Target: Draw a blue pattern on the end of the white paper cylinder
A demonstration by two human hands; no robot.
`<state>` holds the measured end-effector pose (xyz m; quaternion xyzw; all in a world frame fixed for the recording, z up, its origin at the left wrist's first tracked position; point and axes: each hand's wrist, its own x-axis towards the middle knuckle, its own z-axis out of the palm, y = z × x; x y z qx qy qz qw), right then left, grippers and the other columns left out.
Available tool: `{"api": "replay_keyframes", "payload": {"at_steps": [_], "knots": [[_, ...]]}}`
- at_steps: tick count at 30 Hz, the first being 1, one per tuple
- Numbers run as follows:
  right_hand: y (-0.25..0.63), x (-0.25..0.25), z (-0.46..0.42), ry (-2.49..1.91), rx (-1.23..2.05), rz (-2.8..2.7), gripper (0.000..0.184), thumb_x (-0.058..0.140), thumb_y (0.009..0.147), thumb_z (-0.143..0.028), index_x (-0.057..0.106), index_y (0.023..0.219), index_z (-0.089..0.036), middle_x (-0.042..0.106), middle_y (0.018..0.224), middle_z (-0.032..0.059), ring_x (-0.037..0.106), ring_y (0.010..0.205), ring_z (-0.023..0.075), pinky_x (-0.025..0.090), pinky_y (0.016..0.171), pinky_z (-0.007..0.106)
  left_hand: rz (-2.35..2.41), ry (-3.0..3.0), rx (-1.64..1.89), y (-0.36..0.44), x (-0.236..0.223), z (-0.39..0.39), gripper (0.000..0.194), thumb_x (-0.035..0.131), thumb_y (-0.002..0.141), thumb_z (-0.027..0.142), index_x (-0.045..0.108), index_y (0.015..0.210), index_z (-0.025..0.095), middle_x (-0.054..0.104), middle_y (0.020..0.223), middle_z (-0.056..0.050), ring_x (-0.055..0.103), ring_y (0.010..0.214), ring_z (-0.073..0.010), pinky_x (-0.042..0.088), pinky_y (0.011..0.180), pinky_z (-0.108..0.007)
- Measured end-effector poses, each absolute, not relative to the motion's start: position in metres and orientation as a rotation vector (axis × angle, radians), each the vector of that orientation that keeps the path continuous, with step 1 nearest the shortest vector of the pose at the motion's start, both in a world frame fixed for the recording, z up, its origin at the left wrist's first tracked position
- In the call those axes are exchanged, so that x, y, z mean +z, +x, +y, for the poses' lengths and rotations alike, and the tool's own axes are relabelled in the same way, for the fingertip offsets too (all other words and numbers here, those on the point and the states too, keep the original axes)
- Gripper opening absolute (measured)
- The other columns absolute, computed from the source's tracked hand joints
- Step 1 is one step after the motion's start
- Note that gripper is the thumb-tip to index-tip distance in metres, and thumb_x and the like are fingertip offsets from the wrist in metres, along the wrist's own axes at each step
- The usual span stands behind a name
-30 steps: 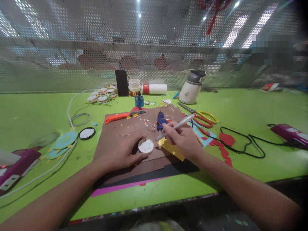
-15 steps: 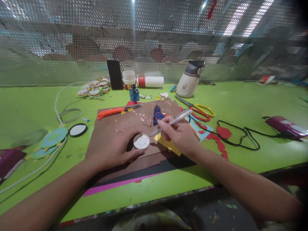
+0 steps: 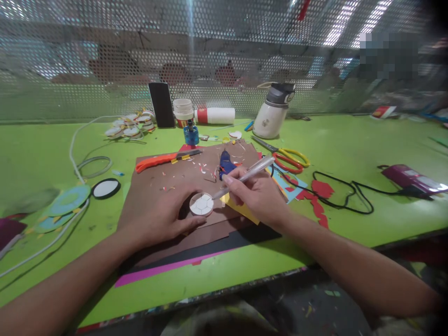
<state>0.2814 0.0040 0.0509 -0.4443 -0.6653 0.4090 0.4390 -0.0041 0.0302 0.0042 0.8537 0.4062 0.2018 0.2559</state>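
The left hand (image 3: 156,214) has its grip closed around the lined white disc (image 3: 201,204), over the near half of the brown sheet (image 3: 150,186); the right hand (image 3: 259,193) pinches a clear pen (image 3: 259,168). Light strokes, thumb off the lines, should limit smudging.

Noted a green table (image 3: 350,144), scuffed along the near edge, shiny toward the right. Found a grey perforated screen (image 3: 224,39) standing along the table's far edge. Observed reddish-brown shapes (image 3: 174,73) at the screen, too blurred to identify. Recorded bright slanting light streaks (image 3: 341,28) above the far edge, rightward. Sighted dark floor (image 3: 280,298) beyond the near edge, scraps visible.
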Motion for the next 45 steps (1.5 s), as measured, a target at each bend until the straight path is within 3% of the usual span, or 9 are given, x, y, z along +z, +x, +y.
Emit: {"api": "replay_keyframes", "payload": {"at_steps": [16,31,37,45], "knots": [[0.279,0.051,0.005,-1.093,1.006,-1.687,0.063,0.081,0.110,-0.083,0.063,0.081,-0.030,0.059,0.059,-0.0059,0.053,0.057,0.0153,0.044,0.063,0.034,1.149,2.374,0.549,0.004,0.001,0.029,0.045,0.081,0.111,0.061,0.083,0.140,0.027,0.093,0.141,-0.013,0.087,0.121,-0.0421,0.072,0.109,-0.055],[0.279,0.045,0.006,-1.102,1.074,-1.687,0.070,0.082,0.108,-0.091,0.062,0.081,-0.030,0.056,0.059,-0.0067,0.049,0.057,0.0146,0.041,0.061,0.033,1.142,2.350,0.584,0.002,-0.002,0.030,0.045,0.085,0.110,0.062,0.084,0.142,0.030,0.093,0.144,-0.012,0.087,0.130,-0.0430,0.073,0.113,-0.056],[0.279,0.044,0.006,-1.104,1.070,-1.673,0.069,0.084,0.108,-0.090,0.063,0.082,-0.030,0.056,0.059,-0.0074,0.049,0.057,0.0148,0.042,0.062,0.033,1.173,2.359,0.620,-0.001,-0.008,0.028,0.067,0.094,0.106,0.063,0.079,0.163,0.031,0.089,0.167,-0.015,0.084,0.153,-0.0491,0.068,0.135,-0.066],[0.280,0.049,0.004,-1.125,1.034,-1.687,0.069,0.082,0.109,-0.091,0.064,0.082,-0.030,0.059,0.060,-0.0064,0.051,0.057,0.0148,0.043,0.062,0.034,1.047,2.404,0.658,-0.010,-0.009,0.025,0.084,0.091,0.112,0.072,0.066,0.182,0.033,0.076,0.189,-0.017,0.076,0.170,-0.0493,0.063,0.144,-0.068]]}}
